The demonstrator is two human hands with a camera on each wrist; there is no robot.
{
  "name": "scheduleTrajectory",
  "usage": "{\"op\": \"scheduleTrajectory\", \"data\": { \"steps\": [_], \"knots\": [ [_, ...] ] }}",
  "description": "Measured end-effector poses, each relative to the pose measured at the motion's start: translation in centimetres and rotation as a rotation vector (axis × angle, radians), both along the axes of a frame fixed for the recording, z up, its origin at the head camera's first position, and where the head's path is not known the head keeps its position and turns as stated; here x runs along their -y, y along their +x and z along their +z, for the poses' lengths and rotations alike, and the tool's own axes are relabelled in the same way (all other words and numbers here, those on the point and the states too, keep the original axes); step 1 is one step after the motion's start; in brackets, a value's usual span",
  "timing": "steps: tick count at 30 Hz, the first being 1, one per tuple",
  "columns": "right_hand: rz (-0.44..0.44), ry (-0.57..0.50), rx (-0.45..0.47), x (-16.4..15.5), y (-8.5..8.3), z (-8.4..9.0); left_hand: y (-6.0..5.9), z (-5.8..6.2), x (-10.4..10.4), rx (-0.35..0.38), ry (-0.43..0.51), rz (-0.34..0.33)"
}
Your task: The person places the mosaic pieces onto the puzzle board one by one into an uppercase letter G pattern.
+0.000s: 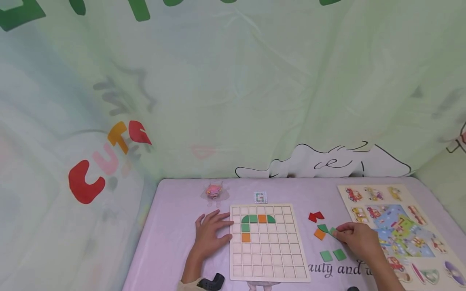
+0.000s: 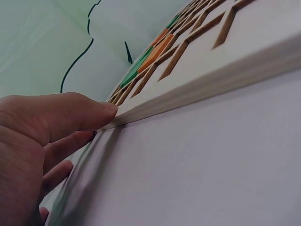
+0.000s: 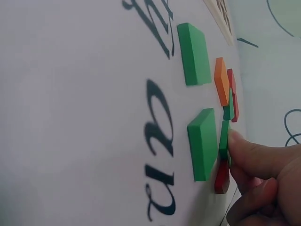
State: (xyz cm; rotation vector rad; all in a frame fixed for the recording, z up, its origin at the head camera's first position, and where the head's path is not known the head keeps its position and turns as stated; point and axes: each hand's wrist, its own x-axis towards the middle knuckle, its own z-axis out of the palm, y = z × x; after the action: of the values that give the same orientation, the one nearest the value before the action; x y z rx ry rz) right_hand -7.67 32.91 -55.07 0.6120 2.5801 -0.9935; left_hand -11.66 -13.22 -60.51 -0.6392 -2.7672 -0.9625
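Note:
A wooden grid board (image 1: 270,258) lies in the middle of the table, with several green and orange tiles set in its upper left cells. My left hand (image 1: 210,236) rests at the board's left side, fingers spread and the thumb touching its edge (image 2: 155,110). To the right of the board, my right hand (image 1: 360,238) pinches a green tile (image 3: 225,139) between thumb and fingers. Around it lie an orange square (image 1: 319,234), a green rounded piece (image 1: 322,228), two green squares, one of them nearest the board (image 1: 326,256), and red pieces (image 1: 315,216).
A small pattern card (image 1: 260,197) lies behind the board, with a pink figure (image 1: 213,190) to its left. A vehicle picture puzzle (image 1: 404,234) covers the table's right side. Printed fabric (image 1: 233,101) hangs behind the table.

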Motion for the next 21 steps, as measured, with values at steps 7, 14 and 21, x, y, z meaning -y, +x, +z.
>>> {"op": "scheduleTrajectory", "data": {
  "steps": [7,14,21],
  "knots": [
    [-0.005,0.019,-0.006,0.4,0.2,-0.1,0.0,-0.1,0.0,0.008,-0.007,-0.004],
    [0.040,0.050,-0.010,0.8,0.1,0.2,-0.1,-0.2,0.0,0.003,-0.022,0.002],
    [0.058,-0.002,-0.013,1.4,-0.1,0.8,-0.2,-0.4,0.1,-0.004,-0.022,0.000]
  ]
}}
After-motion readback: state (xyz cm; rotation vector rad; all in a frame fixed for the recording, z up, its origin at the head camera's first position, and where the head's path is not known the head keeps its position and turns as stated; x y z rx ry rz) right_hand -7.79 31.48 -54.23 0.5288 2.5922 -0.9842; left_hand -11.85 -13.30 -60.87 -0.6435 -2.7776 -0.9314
